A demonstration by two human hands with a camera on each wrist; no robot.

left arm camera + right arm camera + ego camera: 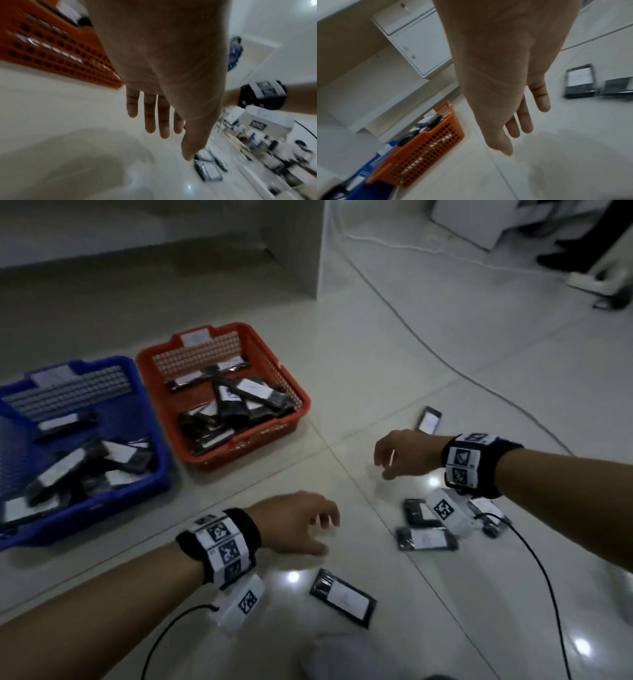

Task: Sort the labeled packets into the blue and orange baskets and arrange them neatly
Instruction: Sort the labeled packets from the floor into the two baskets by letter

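Note:
On the tiled floor the blue basket (150, 419) at left and the orange basket (287, 374) beside it both hold jumbled black packets with white labels. Loose packets lie on the floor: one (342, 597) below my left hand, a cluster (426, 539) under my right wrist, one (429, 419) beyond my right hand. My left hand (308, 525) hovers over the floor with relaxed, empty fingers (150, 115). My right hand (394, 453) hangs above the floor right of the orange basket (426, 148), its fingers (524, 119) loose and empty.
A white cabinet (315, 248) stands behind the baskets. A white cable (445, 361) runs across the floor at right. Black cables (541, 570) trail from both wrist cameras. A person's dark shoes (565, 258) are at the far right.

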